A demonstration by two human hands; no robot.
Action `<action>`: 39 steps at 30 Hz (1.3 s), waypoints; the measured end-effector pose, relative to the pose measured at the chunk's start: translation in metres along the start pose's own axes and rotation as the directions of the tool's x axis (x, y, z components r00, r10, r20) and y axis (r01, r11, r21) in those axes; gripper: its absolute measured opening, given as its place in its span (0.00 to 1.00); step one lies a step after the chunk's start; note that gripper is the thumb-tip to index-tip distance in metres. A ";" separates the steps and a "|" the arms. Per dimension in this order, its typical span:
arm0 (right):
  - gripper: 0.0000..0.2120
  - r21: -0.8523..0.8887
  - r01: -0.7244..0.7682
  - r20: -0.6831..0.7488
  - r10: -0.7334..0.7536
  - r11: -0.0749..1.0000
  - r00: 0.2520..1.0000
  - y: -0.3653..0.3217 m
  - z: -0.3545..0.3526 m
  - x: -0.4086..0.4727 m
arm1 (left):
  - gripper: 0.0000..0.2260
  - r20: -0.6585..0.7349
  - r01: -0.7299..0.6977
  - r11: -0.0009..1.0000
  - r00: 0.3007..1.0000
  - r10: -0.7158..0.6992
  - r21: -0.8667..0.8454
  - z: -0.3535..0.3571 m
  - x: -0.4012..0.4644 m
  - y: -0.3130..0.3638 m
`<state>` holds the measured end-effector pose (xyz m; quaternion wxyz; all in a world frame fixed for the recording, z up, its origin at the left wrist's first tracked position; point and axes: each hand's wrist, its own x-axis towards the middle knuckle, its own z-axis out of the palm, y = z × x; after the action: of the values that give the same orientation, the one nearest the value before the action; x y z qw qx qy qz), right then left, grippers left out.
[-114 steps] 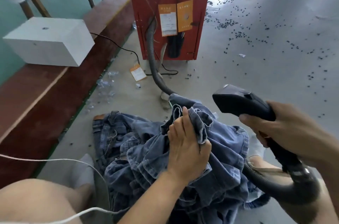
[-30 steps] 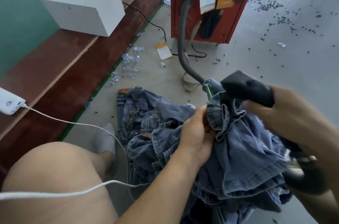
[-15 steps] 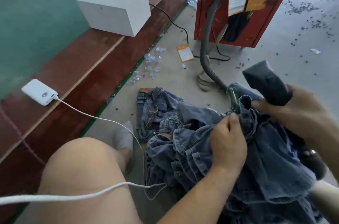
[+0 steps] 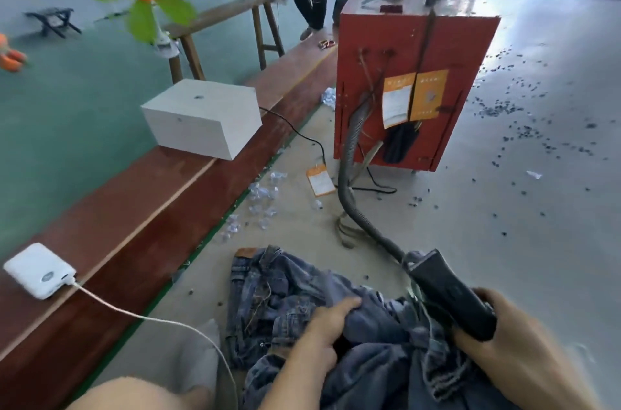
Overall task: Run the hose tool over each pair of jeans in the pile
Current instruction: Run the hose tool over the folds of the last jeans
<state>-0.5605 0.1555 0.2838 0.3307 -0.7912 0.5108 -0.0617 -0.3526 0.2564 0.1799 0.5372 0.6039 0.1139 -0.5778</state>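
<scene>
the pile of jeans (image 4: 302, 302) is spread on the floor directly in front of the person and runs up under both forearms, with a leather-patched waistband at its far left corner. the left hand (image 4: 324, 325) is laid on the denim near the middle of the pile, its fingers curled round a raised fold that is gripped and bunched up. the right hand (image 4: 504, 332) is wrapped round the rear of the black hose tool (image 4: 447, 292), which is held just above the right side of the pile.

the tool's long axis is seen to run from the right hand forward and to the left, its nozzle end pointing away from the person toward the red cabinet (image 4: 410, 80). the grey hose (image 4: 353, 174) is carried on from near that far end across the floor to the cabinet's front.

the gathered fold lies just left of the tool, near but apart from it. the right hand is judged the nearer to the work, so a short sweep leftward and down onto the cloth held taut by the left hand appears to be called for. whether the nozzle touches the denim cannot be told.
</scene>
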 end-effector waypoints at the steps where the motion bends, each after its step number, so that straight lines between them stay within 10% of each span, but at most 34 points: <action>1: 0.22 -0.007 0.005 -0.013 -0.005 1.000 1.000 0.001 -0.003 -0.002 | 0.20 -0.019 -0.080 0.993 0.997 0.079 -0.082 0.006 -0.004 -0.004; 5: 0.18 -0.004 -0.008 -0.037 0.007 1.000 0.999 0.004 -0.014 -0.009 | 0.14 0.135 -0.333 0.867 0.904 0.405 -0.370 0.023 -0.036 -0.026; 12: 0.14 0.001 -0.023 -0.011 0.023 1.000 1.000 0.009 -0.037 -0.020 | 0.22 0.396 -0.880 0.470 0.458 0.796 0.074 0.028 -0.089 -0.068; 21: 0.19 0.129 0.098 -0.100 -0.085 0.987 0.991 0.000 -0.085 -0.052 | 0.29 0.348 -0.802 0.575 0.592 0.727 0.163 0.023 -0.099 -0.062; 30: 0.17 -0.048 0.225 0.192 -0.212 0.973 0.958 -0.006 -0.095 -0.062 | 0.30 0.342 -0.770 0.636 0.612 0.713 0.052 0.025 -0.098 -0.052; 34: 0.10 -0.074 0.201 0.027 -0.200 0.977 0.979 -0.017 -0.079 -0.051 | 0.28 0.434 -0.492 0.814 0.689 0.581 -0.308 0.024 -0.103 -0.050; 39: 0.10 0.015 0.158 -0.073 -0.156 0.987 0.985 -0.020 -0.082 -0.050 | 0.35 0.217 -0.618 0.738 0.786 0.578 0.271 0.041 -0.112 -0.037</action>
<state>-0.6044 0.1655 0.3715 0.3145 -0.8228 0.4576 -0.1211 -0.4382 0.2936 0.2626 0.5918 0.6536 -0.2159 -0.4195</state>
